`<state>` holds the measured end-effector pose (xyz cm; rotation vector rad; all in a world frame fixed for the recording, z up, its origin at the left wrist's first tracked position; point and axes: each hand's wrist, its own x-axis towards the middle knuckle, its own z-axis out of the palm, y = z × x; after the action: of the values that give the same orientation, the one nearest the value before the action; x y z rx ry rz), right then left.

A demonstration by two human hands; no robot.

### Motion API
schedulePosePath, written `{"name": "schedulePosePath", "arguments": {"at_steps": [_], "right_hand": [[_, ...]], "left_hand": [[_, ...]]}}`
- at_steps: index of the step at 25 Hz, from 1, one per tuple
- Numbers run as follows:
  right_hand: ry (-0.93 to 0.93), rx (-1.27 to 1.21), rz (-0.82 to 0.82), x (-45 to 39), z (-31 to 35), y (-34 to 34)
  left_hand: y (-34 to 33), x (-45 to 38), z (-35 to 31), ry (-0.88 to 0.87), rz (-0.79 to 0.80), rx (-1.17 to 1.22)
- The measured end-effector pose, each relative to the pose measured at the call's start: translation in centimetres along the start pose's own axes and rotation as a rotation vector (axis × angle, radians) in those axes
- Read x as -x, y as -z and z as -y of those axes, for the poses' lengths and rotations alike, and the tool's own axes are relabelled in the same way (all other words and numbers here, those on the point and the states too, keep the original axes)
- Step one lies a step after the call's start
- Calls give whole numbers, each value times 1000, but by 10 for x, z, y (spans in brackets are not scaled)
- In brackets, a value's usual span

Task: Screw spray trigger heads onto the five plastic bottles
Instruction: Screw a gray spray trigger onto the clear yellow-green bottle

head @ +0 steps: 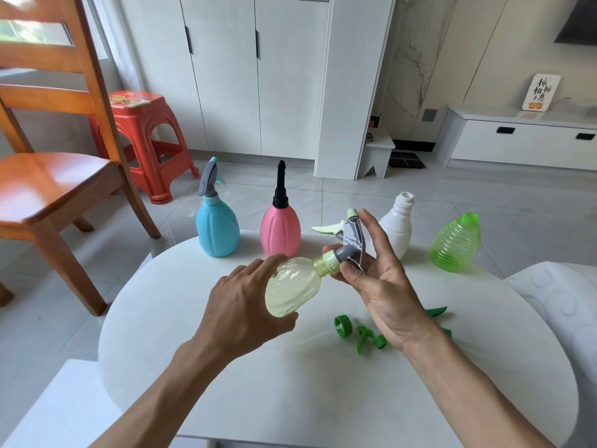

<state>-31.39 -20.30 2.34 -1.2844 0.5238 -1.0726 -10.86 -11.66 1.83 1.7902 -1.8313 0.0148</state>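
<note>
Pinching the pale collar of the grey trigger head [350, 236] between thumb and curled fingertips, the right hand [384, 276] seats it on the tilted yellow bottle [292, 286], which the left hand [245, 302] grips above the white table [226, 383]. Third bottle in hand, seemingly: blue bottle [217, 226] and pink bottle [280, 229] are capped; white bottle [399, 224] and green bottle [455, 244] stand open. Next move: turning the collar tight, then taking a green trigger head [365, 336].
</note>
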Motion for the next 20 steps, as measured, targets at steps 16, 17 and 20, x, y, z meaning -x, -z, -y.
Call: {"name": "schedulePosePath", "arguments": {"at_steps": [16, 17, 20], "right_hand": [[482, 1488, -83, 1, 13, 16], [488, 1496, -50, 1, 14, 17], [448, 1389, 91, 3, 15, 22]], "left_hand": [[7, -4, 8, -91, 50, -192], [7, -3, 8, -100, 55, -192], [8, -2, 8, -118, 72, -180]]}}
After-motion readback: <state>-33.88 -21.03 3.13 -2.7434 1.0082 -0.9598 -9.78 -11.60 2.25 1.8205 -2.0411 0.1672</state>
